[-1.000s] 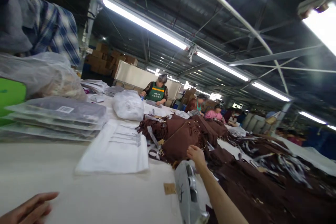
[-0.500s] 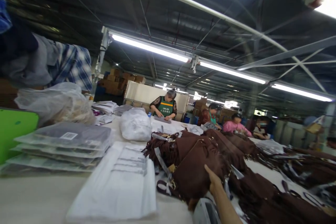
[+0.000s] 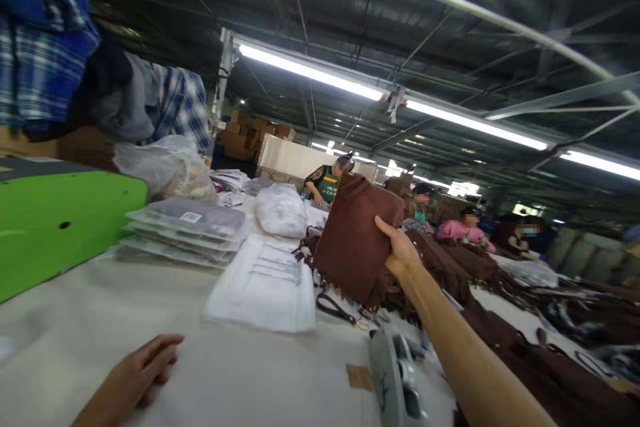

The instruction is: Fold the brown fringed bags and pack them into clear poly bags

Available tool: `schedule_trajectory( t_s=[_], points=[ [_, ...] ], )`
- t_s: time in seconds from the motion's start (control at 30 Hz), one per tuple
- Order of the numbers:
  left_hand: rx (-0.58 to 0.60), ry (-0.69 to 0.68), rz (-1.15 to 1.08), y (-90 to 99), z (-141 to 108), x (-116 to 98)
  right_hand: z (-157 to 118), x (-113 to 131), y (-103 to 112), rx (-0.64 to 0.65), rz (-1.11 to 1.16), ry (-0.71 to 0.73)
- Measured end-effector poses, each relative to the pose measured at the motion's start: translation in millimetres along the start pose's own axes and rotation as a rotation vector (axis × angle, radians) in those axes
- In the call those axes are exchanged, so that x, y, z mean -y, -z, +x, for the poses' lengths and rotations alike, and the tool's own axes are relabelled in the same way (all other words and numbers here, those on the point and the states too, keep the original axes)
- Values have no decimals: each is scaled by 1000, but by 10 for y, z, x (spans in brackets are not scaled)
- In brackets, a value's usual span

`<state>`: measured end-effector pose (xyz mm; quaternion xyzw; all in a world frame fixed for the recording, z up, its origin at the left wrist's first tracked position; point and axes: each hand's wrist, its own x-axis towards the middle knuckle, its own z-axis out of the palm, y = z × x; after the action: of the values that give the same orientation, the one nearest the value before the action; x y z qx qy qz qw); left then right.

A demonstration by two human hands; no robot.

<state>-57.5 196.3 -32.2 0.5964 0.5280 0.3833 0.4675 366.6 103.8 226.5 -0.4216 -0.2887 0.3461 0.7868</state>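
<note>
My right hand (image 3: 403,255) grips the edge of a dark brown fringed bag (image 3: 353,240), thumb on its face, and holds it up off the pile. A dark wrist strap (image 3: 334,307) with a gold clasp lies below the bag. Over the bare tabletop at the lower left is my left hand (image 3: 147,368), its fingers loosely extended and holding nothing. Between the hands lies a stack of clear plastic bags (image 3: 265,290). Near my right forearm stands a grey device (image 3: 393,377) with metal parts, beside a small brown tag (image 3: 359,376).
More brown bags (image 3: 540,367) are heaped along the right. Packed plastic parcels (image 3: 187,230) are stacked at the left beside a green machine (image 3: 65,220). A bulging plastic bag (image 3: 281,210) sits farther back. Several people work across the table, one in a green apron (image 3: 327,187).
My right hand has lifted the brown bag from the pile and tilted it up. My left hand has come into view at the lower left. The view has swung left.
</note>
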Motion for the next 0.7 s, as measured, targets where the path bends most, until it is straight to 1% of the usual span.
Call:
schedule_trajectory(
  t_s=[0.07, 0.13, 0.23, 0.27, 0.33, 0.37, 0.4, 0.47, 0.5, 0.53, 0.57, 0.6, 0.67, 0.7],
  points=[
    [52, 29, -60, 13, -55, 6, -272, 9, -180, 33, 22, -35],
    [65, 4, -120, 32, -133, -31, -559, -48, -315, 61, 64, -73],
    [102, -55, -245, 117, -353, -188, -989, -210, -476, 112, 127, -143],
    [117, -105, -309, 162, -463, -272, -1127, -272, -530, 131, 137, -169],
    [223, -270, -498, 266, -727, -477, -1392, -397, -650, 168, 145, -217],
    [310, -344, -552, 315, -865, -587, -1519, -458, -719, 181, 145, -243],
    [408, -400, -550, 357, -997, -690, -1643, -516, -792, 189, 144, -272],
    [596, -447, -419, 407, -1204, -851, -1867, -624, -943, 207, 142, -316],
    [651, -438, -356, 417, -1271, -902, -1961, -672, -1013, 221, 143, -317],
    [668, -417, -300, 424, -1316, -938, -2036, -714, -1071, 241, 145, -302],
    [638, -398, -260, 433, -1344, -965, -2088, -750, -1113, 268, 146, -268],
    [560, -394, -219, 451, -1365, -995, -2113, -781, -1134, 300, 150, -217],
    [304, -447, -55, 523, -1415, -1098, -2083, -831, -1095, 361, 151, -88],
    [163, -499, 82, 569, -1456, -1176, -2036, -855, -1031, 378, 123, -17]
  ],
)
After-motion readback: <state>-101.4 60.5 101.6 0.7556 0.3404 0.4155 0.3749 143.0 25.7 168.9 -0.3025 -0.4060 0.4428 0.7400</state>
